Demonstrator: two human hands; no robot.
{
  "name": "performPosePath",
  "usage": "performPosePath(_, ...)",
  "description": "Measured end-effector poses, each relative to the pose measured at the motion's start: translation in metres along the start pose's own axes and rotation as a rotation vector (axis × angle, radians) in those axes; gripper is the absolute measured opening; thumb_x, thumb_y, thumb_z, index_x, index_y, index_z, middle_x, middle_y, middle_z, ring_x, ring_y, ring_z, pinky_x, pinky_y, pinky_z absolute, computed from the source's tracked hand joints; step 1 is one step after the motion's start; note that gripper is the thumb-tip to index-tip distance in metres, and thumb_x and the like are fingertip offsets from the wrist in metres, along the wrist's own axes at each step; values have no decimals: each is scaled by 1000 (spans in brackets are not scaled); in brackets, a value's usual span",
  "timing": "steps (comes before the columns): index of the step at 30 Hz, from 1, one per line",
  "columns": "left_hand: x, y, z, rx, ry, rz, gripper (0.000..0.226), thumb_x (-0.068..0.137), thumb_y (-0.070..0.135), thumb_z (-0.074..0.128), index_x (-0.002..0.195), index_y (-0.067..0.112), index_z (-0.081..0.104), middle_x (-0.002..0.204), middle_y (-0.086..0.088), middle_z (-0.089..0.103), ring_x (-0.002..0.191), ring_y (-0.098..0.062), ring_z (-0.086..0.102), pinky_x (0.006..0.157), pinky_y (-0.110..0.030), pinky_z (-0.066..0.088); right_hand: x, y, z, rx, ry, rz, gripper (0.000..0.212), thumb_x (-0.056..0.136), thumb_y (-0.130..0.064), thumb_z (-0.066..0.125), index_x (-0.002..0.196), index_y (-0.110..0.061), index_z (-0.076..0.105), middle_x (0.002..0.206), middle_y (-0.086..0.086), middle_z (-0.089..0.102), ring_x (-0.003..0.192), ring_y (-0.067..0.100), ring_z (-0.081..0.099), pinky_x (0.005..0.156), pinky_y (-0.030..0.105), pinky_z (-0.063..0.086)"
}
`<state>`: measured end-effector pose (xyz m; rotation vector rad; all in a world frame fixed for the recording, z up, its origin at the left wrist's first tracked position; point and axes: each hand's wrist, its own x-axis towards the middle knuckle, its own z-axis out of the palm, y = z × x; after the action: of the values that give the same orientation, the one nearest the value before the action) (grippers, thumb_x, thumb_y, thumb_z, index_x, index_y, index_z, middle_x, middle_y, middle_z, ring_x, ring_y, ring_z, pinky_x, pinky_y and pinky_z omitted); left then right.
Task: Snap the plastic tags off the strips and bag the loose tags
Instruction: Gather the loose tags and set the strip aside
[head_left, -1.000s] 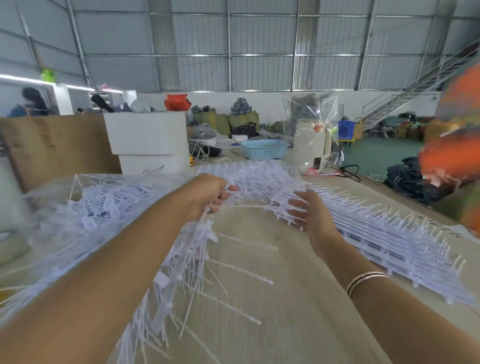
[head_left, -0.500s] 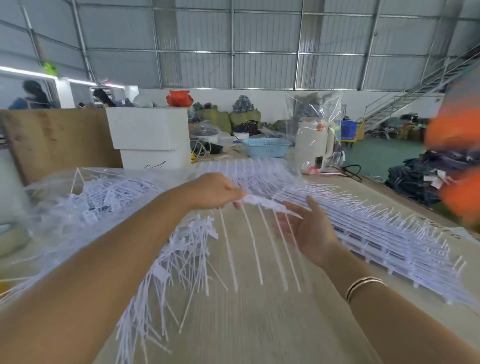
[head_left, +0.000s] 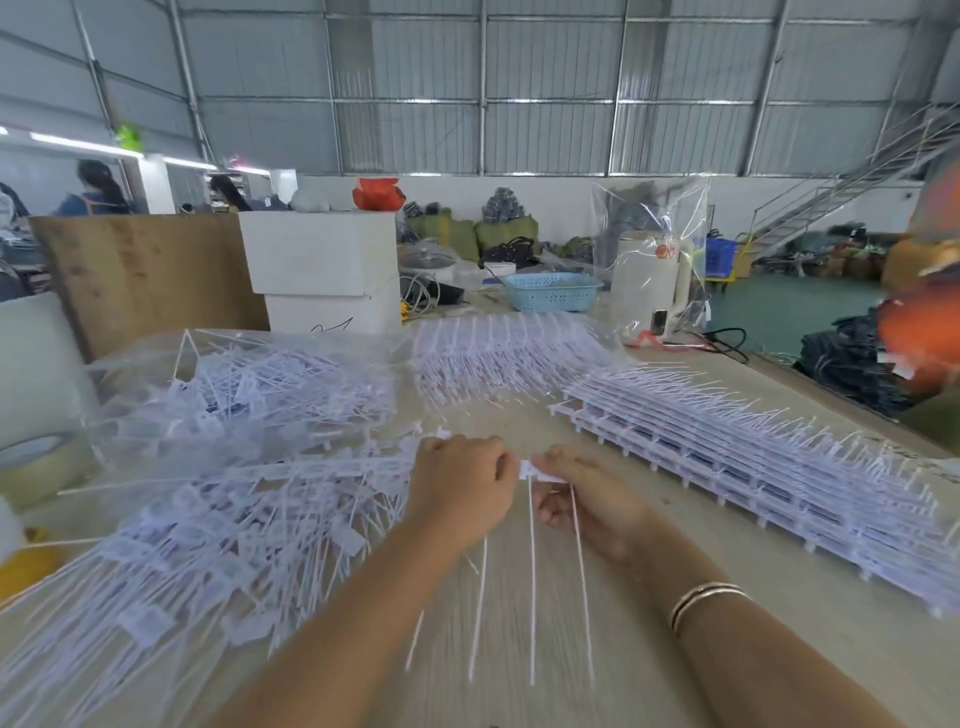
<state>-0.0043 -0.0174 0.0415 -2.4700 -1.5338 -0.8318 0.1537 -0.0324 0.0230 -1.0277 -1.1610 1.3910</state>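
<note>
A: Nearest first. What is held?

B: A short strip (head_left: 540, 470) is pinched between both hands over the table (head_left: 649, 691). The left hand (head_left: 462, 488) is curled on its left end, the right hand (head_left: 582, 499) is curled on its right end. A few long tag tails are hung down from it toward the camera.

A: Loose tags?

B: A big heap of loose tags (head_left: 208, 525) is spread just left of the left hand, unbagged as far as can be seen. Further left and back, more tags are seen in a clear bag (head_left: 249, 384); whether all of that pile is inside cannot be told.

A: What is left?

B: Plenty, judged from this. A long stack (head_left: 769, 473) of unsnapped strips is laid on the right, well apart from the hands. Another batch (head_left: 493, 353) is seen behind, under clear film. So the task is judged to be mid-way at best: snapping is unfinished, bagging of the near heap is not yet done.

A: Far end?

B: A blue basket (head_left: 550, 291) and white boxes (head_left: 322, 270) are noted. Not task items.
</note>
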Motion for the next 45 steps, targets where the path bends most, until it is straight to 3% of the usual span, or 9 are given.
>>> performPosePath(4, -14, 5, 13, -61, 3, -120, 35, 93, 36, 39, 61, 21, 40, 56, 5, 44, 71, -15, 49, 90, -33, 24, -11, 0, 3, -254, -87, -119, 27, 91, -19, 58, 65, -15, 61, 60, 6, 60, 45, 17, 51, 48, 23, 40)
performPosePath(7, -16, 5, 13, -179, -55, -169, 33, 93, 32, 38, 66, 19, 52, 51, 4, 42, 61, -8, 48, 92, -32, 24, -18, -3, 9, -392, -125, -177, 26, 97, -17, 50, 74, -8, 56, 63, 3, 62, 49, 14, 51, 55, 23, 40)
performPosePath(14, -20, -10, 1, -336, -35, -188, 51, 94, 40, 49, 52, 18, 31, 47, 3, 33, 52, -10, 39, 77, -34, 28, -21, -7, 21, -528, -207, -252, 25, 94, -13, 57, 69, -17, 58, 65, -6, 62, 56, 3, 48, 57, 14, 39)
performPosePath(22, -18, -13, -1, -564, 13, -358, 39, 95, 31, 49, 69, 5, 63, 48, 4, 37, 53, -14, 39, 75, -37, 35, -9, 14, 32, -566, -26, -470, 12, 92, -8, 59, 82, -9, 66, 68, -5, 61, 69, 14, 54, 68, 24, 39)
performPosePath(28, -18, -14, -4, -857, 78, -542, 44, 96, 30, 48, 57, 12, 44, 54, 0, 39, 54, -16, 38, 56, -30, 27, -11, 12, 39, -504, 144, -584, 26, 92, -11, 59, 69, -22, 63, 65, -5, 58, 57, 24, 45, 58, 29, 36)
performPosePath(31, -18, -19, -7, -880, 135, -544, 45, 97, 31, 47, 55, 14, 41, 52, 0, 39, 52, -17, 38, 56, -29, 28, -14, 7, 36, -347, 163, -514, 28, 95, -14, 54, 68, -16, 59, 65, 0, 57, 51, 14, 39, 52, 21, 34)
performPosePath(36, -22, -12, -6, -935, 151, -494, 51, 93, 22, 47, 42, 25, 47, 46, 8, 41, 51, -13, 37, 54, -28, 25, -5, 16, 36, -693, 94, -353, 22, 93, -18, 58, 71, -17, 56, 65, -5, 49, 56, 3, 40, 59, 20, 33)
performPosePath(41, -21, -15, -3, -1041, 174, -501, 27, 89, 6, 45, 67, 17, 55, 61, -5, 52, 59, -19, 45, 59, -31, 34, 2, 22, 36, -820, 221, -306, 16, 94, -28, 55, 109, -20, 57, 96, -5, 56, 69, 2, 48, 68, 20, 37)
performPosePath(45, -24, -13, 5, -829, 88, -386, 24, 94, 9, 42, 84, 29, 51, 71, 2, 58, 55, -3, 49, 55, -19, 38, -8, 17, 40, -637, 224, -469, 32, 92, -45, 45, 70, -25, 56, 73, -5, 55, 69, 6, 51, 67, 24, 38)
